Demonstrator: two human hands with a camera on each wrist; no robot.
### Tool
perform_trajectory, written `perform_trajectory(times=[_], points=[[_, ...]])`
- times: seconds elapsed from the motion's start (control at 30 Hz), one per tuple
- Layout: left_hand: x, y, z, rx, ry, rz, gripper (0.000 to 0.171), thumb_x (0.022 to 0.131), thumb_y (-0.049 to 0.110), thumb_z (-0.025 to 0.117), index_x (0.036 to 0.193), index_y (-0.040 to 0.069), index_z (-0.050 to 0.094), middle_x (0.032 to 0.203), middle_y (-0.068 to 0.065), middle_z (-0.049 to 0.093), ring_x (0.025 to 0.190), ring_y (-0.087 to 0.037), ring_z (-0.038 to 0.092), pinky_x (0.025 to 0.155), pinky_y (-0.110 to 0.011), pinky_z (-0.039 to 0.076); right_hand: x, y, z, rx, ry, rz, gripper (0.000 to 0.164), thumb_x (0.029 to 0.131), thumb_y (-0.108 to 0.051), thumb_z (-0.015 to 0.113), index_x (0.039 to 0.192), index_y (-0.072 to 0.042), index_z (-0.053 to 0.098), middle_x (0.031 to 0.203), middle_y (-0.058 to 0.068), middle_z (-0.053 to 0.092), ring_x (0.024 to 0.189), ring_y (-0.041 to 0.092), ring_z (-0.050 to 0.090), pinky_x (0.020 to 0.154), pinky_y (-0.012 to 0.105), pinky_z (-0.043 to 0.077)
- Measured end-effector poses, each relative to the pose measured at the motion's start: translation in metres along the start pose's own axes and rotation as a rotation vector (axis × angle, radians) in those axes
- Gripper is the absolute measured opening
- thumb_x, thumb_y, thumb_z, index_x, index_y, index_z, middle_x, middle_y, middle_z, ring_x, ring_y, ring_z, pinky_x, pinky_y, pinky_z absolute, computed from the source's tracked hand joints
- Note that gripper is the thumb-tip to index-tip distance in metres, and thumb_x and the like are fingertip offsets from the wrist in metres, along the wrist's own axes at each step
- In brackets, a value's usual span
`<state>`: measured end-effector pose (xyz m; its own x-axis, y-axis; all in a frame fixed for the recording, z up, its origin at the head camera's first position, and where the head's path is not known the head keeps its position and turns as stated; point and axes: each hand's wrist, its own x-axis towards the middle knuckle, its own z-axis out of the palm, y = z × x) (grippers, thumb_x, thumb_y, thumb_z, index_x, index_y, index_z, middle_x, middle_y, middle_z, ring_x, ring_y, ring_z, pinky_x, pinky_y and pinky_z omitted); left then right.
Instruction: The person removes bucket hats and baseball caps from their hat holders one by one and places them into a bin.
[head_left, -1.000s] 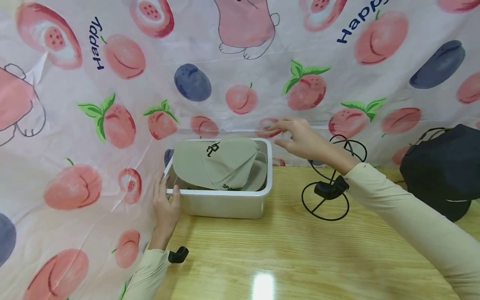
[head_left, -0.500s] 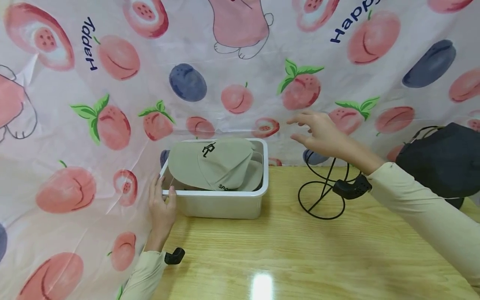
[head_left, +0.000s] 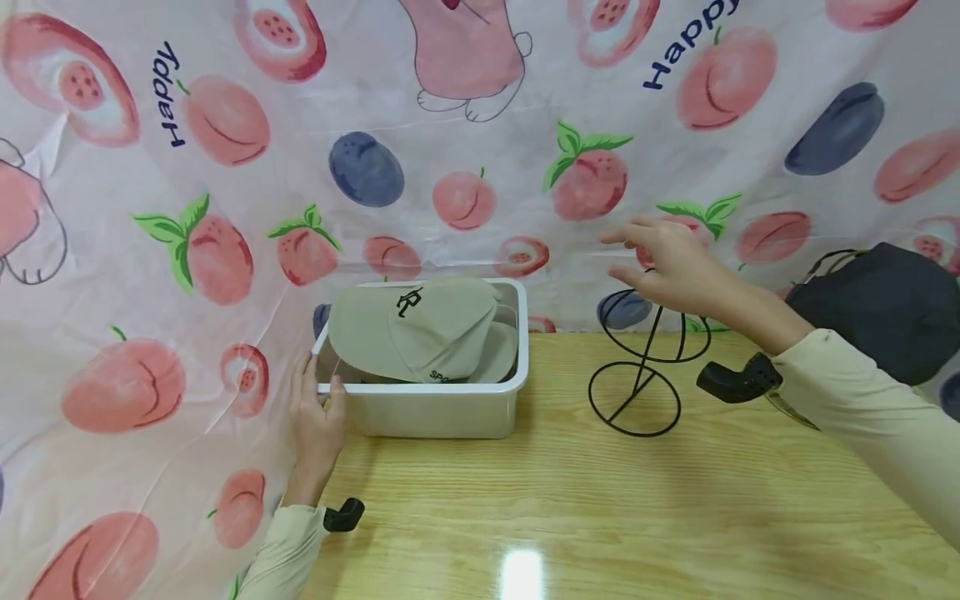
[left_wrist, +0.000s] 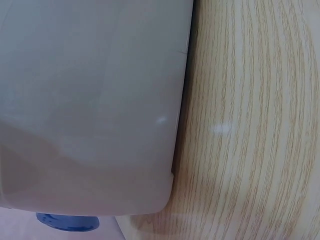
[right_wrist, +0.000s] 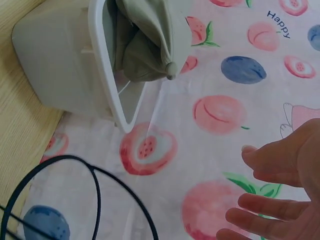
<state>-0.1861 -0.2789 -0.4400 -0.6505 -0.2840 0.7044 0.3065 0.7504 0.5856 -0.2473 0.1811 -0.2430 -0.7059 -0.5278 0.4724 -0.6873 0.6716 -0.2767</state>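
A khaki baseball cap [head_left: 412, 329] with a dark monogram lies in a pale plastic bin [head_left: 435, 414], its crown rising above the rim. A similarly coloured rounded piece shows beside it at the bin's right. At the bin's front left corner, my left hand [head_left: 318, 429] rests with straight fingers along the side and the thumb at the front rim. My right hand [head_left: 675, 262] is held in the air right of the bin, fingers loosely spread and holding nothing. Below it stands a black wire stand [head_left: 639, 367] with round rings. In the left wrist view, the bin wall [left_wrist: 95, 100] fills the left half.
A black cap-like item [head_left: 873, 308] sits at the far right, partly behind the right sleeve. The wooden table [head_left: 600, 508] runs along the front. A fruit-print cloth [head_left: 300, 167] hangs behind the bin and along the left.
My right hand has moved right, away from the bin and over the wire stand. My left hand stays at the bin's corner. The whole view has shifted slightly.
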Motion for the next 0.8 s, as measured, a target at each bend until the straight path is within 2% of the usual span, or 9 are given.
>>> perform_trajectory(times=[0.07,0.13,0.17,0.23,0.33,0.53,0.63,0.8], points=[[-0.001,0.0,0.0,0.005,-0.004,-0.005,0.052,0.092,0.016,0.051,0.139,-0.006,0.041,0.145,-0.016,0.038,0.128,-0.03,0.04,0.078,-0.049,0.05,-0.004,0.002,-0.002,-0.008,0.003,0.001,0.036,0.086,-0.009,0.067,0.121,-0.002,0.061,0.112,0.016,0.061,0.086,0.027,0.055,0.072,0.046,0.045],[-0.001,0.001,-0.001,0.015,-0.008,-0.012,0.054,0.093,0.018,0.051,0.14,-0.006,0.04,0.145,-0.019,0.038,0.13,-0.032,0.038,0.086,-0.051,0.047,-0.008,0.004,-0.004,-0.01,0.007,0.003,0.037,0.086,-0.009,0.068,0.122,-0.003,0.061,0.11,0.016,0.061,0.087,0.027,0.054,0.075,0.048,0.044],[-0.001,0.001,-0.002,0.02,-0.008,-0.012,0.054,0.093,0.018,0.052,0.14,-0.006,0.039,0.145,-0.02,0.038,0.13,-0.032,0.037,0.088,-0.052,0.046,-0.01,0.005,-0.005,-0.009,0.01,0.004,0.038,0.086,-0.009,0.068,0.123,-0.004,0.061,0.109,0.017,0.061,0.095,0.03,0.054,0.08,0.051,0.043],[-0.001,0.001,-0.002,0.028,-0.005,-0.007,0.055,0.092,0.018,0.052,0.139,-0.007,0.04,0.144,-0.021,0.038,0.13,-0.033,0.038,0.09,-0.053,0.044,-0.014,0.008,-0.008,0.006,0.013,0.009,0.038,0.085,-0.007,0.068,0.123,-0.003,0.061,0.112,0.018,0.06,0.105,0.034,0.052,0.084,0.055,0.042],[0.0,0.001,-0.002,0.029,0.004,0.006,0.054,0.092,0.017,0.052,0.138,-0.009,0.041,0.144,-0.02,0.039,0.129,-0.033,0.039,0.089,-0.053,0.045,-0.02,0.011,-0.012,0.005,0.018,0.035,0.037,0.085,-0.006,0.068,0.121,-0.003,0.061,0.119,0.02,0.057,0.107,0.038,0.053,0.083,0.056,0.043],[0.0,0.002,0.0,0.031,0.005,0.003,0.053,0.092,0.017,0.052,0.138,-0.009,0.041,0.145,-0.018,0.038,0.128,-0.032,0.04,0.085,-0.051,0.047,-0.032,0.02,-0.023,-0.012,0.008,0.08,0.04,0.086,-0.005,0.067,0.124,-0.003,0.059,0.137,0.024,0.046,0.093,0.039,0.061,0.077,0.057,0.047],[-0.001,0.002,0.001,0.035,0.012,0.005,0.053,0.092,0.016,0.053,0.137,-0.009,0.042,0.145,-0.019,0.038,0.129,-0.033,0.039,0.086,-0.051,0.046,-0.038,0.026,-0.027,-0.047,0.008,0.088,0.041,0.085,-0.005,0.068,0.125,-0.003,0.058,0.128,0.024,0.053,0.091,0.037,0.061,0.074,0.056,0.048],[0.0,0.001,0.002,0.035,0.03,0.025,0.053,0.091,0.017,0.053,0.136,-0.009,0.043,0.144,-0.02,0.039,0.132,-0.035,0.035,0.101,-0.051,0.036,-0.048,0.035,-0.035,-0.082,0.026,0.097,0.041,0.084,-0.007,0.069,0.123,0.001,0.058,0.11,0.025,0.06,0.096,0.039,0.056,0.073,0.056,0.047]])
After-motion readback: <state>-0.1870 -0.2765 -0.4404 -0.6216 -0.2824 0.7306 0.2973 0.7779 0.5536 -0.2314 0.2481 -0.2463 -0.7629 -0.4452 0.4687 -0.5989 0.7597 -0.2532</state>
